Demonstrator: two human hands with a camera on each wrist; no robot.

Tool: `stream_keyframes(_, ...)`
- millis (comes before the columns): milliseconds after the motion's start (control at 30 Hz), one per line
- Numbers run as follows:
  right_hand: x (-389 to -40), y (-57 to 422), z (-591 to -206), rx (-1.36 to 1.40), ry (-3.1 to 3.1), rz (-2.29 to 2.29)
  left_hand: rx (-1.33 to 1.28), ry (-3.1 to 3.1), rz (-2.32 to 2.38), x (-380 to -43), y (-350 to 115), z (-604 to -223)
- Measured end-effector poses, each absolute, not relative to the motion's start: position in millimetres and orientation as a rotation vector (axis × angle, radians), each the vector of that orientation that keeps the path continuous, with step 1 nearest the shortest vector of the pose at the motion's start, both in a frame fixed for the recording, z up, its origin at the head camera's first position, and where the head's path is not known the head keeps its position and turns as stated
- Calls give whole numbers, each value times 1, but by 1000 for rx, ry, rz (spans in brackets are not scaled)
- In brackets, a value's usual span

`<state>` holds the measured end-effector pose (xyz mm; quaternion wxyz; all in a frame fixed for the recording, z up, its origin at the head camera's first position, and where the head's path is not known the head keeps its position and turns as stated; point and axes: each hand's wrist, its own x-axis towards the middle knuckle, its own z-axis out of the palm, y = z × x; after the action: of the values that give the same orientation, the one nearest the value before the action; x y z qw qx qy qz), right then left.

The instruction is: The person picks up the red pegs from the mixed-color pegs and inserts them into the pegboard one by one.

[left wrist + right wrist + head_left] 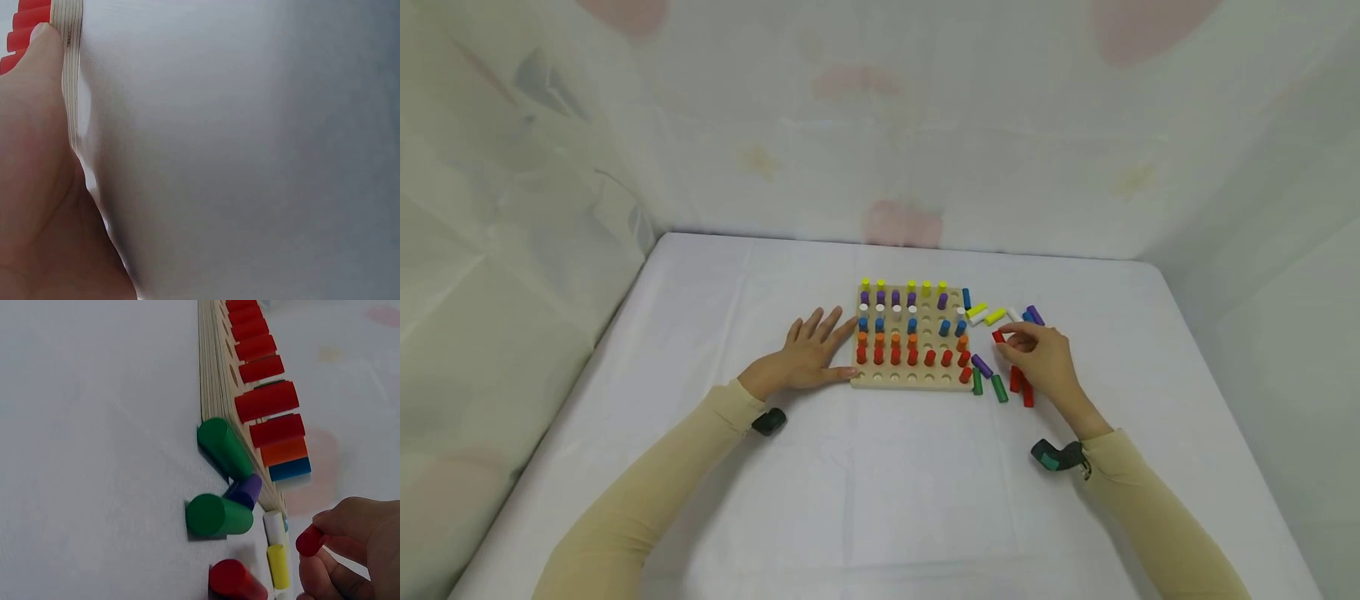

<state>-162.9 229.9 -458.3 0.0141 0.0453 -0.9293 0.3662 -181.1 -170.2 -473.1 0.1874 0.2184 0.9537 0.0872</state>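
My right hand [1041, 354] pinches a red peg [309, 542] between thumb and fingers, above the loose pegs right of a wooden pegboard [880, 384]. The left hand [805, 354] lies with its fingers spread, thumb and fingertips at the board's left edge. In the left wrist view its thumb [42, 53] touches the board beside red pegs. Upright pegs stand in rows: yellow, purple, white, blue, orange and red. The front row has mostly bare holes, with one red peg [966, 375] at its right end. Some holes in the back rows are also bare.
Loose pegs lie right of the board: green pegs [1000, 388], a purple peg [982, 366], red pegs [1027, 393], a yellow peg [996, 317], plus white and blue ones. A white cloth covers the table [850, 500]. Patterned sheets [880, 125] hang behind and at both sides.
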Motion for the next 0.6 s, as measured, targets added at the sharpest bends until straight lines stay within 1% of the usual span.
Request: stream_keyframes(600,-151,212,-449,217,-2839,1281,619,2665,276,-181,-170,-472)
